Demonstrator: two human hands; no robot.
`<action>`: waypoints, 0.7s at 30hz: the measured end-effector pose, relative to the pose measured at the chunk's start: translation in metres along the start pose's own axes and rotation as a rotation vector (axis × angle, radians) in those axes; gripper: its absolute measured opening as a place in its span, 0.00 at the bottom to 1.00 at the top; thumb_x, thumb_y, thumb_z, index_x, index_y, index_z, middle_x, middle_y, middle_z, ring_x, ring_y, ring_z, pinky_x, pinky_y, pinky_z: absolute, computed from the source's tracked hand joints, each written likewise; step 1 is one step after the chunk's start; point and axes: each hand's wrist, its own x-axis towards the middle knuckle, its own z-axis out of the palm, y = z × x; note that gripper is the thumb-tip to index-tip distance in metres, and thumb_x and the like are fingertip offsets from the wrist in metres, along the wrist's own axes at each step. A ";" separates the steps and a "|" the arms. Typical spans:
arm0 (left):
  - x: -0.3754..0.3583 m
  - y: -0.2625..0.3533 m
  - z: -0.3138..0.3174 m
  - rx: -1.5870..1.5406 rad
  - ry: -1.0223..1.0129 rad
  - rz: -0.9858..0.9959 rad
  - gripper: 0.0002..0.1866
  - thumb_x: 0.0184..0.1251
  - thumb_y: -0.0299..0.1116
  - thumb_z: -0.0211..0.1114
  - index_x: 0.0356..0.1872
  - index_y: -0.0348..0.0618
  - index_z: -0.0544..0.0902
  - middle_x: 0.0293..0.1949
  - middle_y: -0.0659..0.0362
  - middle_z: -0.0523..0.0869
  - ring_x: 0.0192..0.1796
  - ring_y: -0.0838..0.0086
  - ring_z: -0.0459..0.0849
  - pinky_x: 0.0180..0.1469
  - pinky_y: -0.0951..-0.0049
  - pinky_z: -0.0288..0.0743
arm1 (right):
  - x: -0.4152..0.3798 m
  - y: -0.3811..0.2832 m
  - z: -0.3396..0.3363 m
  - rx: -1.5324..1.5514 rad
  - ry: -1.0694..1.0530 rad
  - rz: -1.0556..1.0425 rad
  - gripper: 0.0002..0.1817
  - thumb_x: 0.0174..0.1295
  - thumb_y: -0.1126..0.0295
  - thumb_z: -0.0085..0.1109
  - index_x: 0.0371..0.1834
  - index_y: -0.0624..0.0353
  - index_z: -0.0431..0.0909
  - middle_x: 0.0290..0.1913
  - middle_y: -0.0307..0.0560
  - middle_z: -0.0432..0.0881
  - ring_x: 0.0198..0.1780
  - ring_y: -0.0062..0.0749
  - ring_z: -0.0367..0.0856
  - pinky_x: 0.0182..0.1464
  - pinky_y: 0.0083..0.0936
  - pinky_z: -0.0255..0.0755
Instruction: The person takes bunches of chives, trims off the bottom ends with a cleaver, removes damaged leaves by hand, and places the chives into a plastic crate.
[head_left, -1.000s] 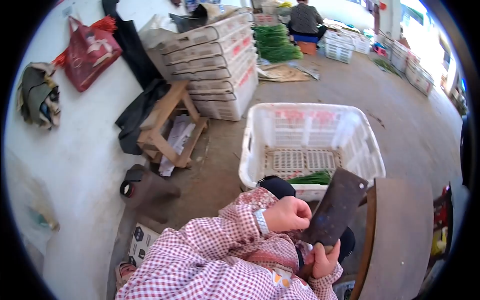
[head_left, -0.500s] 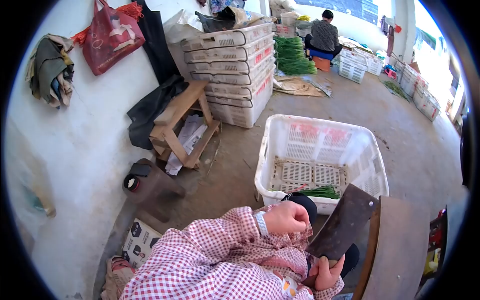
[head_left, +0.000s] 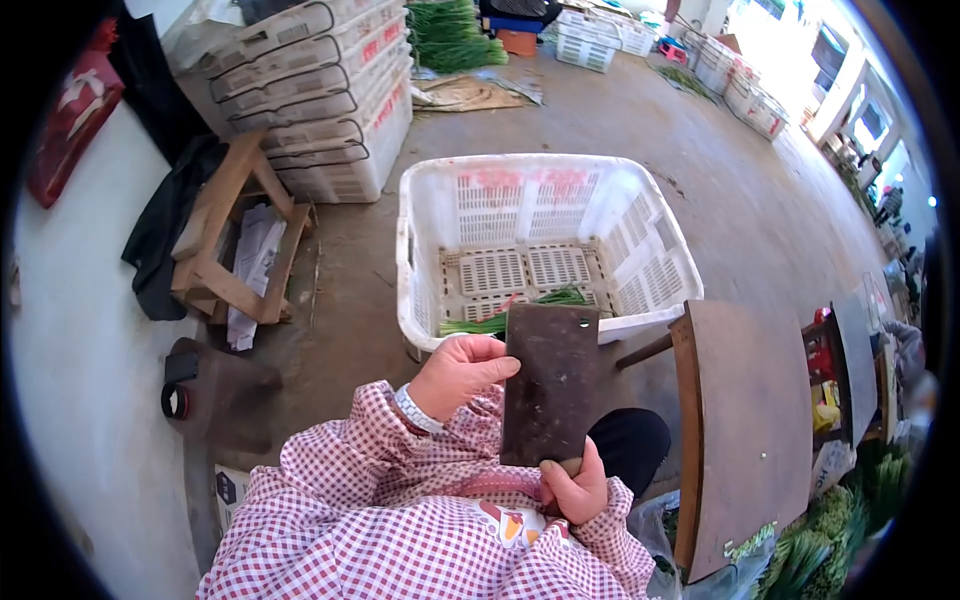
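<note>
Right hand is gripping a dark cleaver by its handle; left hand is pinching its blade edge. A white crate is showing illegible red writing.

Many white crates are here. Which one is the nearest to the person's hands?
The open crate just beyond the left hand and right hand, with green stalks inside. The stacked crates at left and the back crates stand farther off.

There are two hands, one left hand and one right hand, one cleaver, one wristwatch, one wooden stool, one dark jug, one foreground crate, one crate stack.
</note>
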 end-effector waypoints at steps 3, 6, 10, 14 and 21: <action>0.008 0.003 -0.007 0.054 0.010 -0.020 0.05 0.59 0.26 0.67 0.35 0.37 0.83 0.32 0.64 0.84 0.32 0.85 0.79 0.37 0.83 0.74 | 0.007 0.000 -0.001 -0.024 0.017 0.019 0.21 0.61 0.80 0.52 0.58 0.62 0.62 0.32 0.41 0.76 0.21 0.18 0.72 0.24 0.16 0.68; 0.011 0.010 -0.013 0.204 0.037 -0.024 0.05 0.57 0.28 0.70 0.31 0.39 0.84 0.27 0.65 0.84 0.26 0.86 0.77 0.30 0.84 0.72 | 0.011 0.005 -0.006 -0.080 -0.015 0.023 0.24 0.63 0.79 0.51 0.62 0.62 0.57 0.30 0.43 0.76 0.20 0.21 0.73 0.24 0.19 0.69; 0.015 0.004 -0.023 0.242 0.043 -0.078 0.07 0.57 0.31 0.71 0.29 0.39 0.84 0.24 0.66 0.83 0.23 0.87 0.75 0.25 0.85 0.69 | 0.011 0.000 0.000 -0.040 0.034 0.065 0.22 0.61 0.81 0.52 0.58 0.61 0.62 0.31 0.40 0.75 0.21 0.18 0.72 0.24 0.16 0.68; 0.014 0.002 -0.033 0.289 0.025 -0.113 0.08 0.57 0.33 0.70 0.29 0.39 0.84 0.24 0.67 0.83 0.23 0.88 0.75 0.25 0.85 0.69 | 0.015 0.003 0.000 -0.155 0.086 0.094 0.21 0.59 0.81 0.54 0.56 0.62 0.62 0.25 0.40 0.76 0.18 0.21 0.73 0.20 0.17 0.66; 0.004 0.009 -0.106 0.472 0.276 0.049 0.16 0.63 0.42 0.66 0.21 0.40 0.81 0.19 0.67 0.80 0.23 0.88 0.73 0.24 0.83 0.67 | 0.052 0.003 -0.045 -0.080 0.379 -0.038 0.22 0.58 0.79 0.49 0.56 0.66 0.58 0.12 0.40 0.68 0.09 0.21 0.61 0.10 0.20 0.58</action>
